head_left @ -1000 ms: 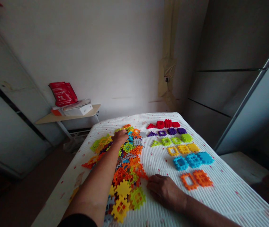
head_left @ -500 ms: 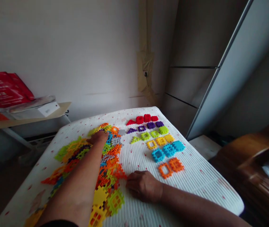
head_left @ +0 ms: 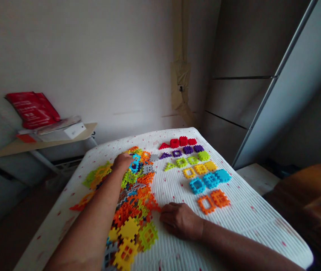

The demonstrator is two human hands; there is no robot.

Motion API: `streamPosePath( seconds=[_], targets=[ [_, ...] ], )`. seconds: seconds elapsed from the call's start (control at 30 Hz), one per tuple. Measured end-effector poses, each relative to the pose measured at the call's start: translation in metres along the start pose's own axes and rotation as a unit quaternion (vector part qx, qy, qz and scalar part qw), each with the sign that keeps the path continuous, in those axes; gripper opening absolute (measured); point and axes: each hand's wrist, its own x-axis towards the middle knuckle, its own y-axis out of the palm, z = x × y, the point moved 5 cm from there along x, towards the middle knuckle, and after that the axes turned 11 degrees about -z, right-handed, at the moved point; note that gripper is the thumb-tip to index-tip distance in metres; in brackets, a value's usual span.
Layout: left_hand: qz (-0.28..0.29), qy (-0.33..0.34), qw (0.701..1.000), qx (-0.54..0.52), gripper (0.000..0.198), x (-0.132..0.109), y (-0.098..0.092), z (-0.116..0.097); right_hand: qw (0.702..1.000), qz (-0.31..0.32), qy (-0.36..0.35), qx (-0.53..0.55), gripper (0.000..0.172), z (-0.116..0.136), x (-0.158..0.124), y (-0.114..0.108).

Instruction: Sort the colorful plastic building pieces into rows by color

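My left hand (head_left: 122, 162) reaches over the far part of a mixed pile of plastic pieces, its fingers closed on a blue openwork piece (head_left: 135, 163). Near the pile's right edge, my right hand (head_left: 181, 220) rests on the white quilted cover with its fingers curled; an orange piece (head_left: 152, 203) lies by its fingertips, and whether it grips anything is hidden. To the right are rows by colour: red pieces (head_left: 174, 143), purple pieces (head_left: 188, 149), green pieces (head_left: 181, 162), yellow pieces (head_left: 200, 169), blue pieces (head_left: 211, 180) and orange pieces (head_left: 219, 198).
The white cover (head_left: 251, 226) has small red marks. At the left, a side table (head_left: 10, 148) holds a red package (head_left: 33, 111) and a white box (head_left: 74, 130). A tall cabinet (head_left: 236, 98) stands at the right, beside a brown wooden item (head_left: 313, 188).
The blue piece now shows raised at my left fingers. The whole view has shifted, with the scene further right. My right hand stays in the same place on the cover.
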Motion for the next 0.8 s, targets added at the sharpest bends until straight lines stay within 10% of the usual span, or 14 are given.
streamPosePath(
  seconds=[0.27,0.8],
  targets=[
    [-0.09,0.024,0.973,-0.209,0.013,-0.047,-0.046,0.015,0.999,-0.015,0.017,0.028,0.018,-0.001,-0.001,0.004],
    [-0.095,0.164,0.898,-0.397,0.006,-0.182,-0.053,0.013,0.971,-0.083,0.127,0.182,0.016,-0.016,-0.002,-0.008]
  ],
)
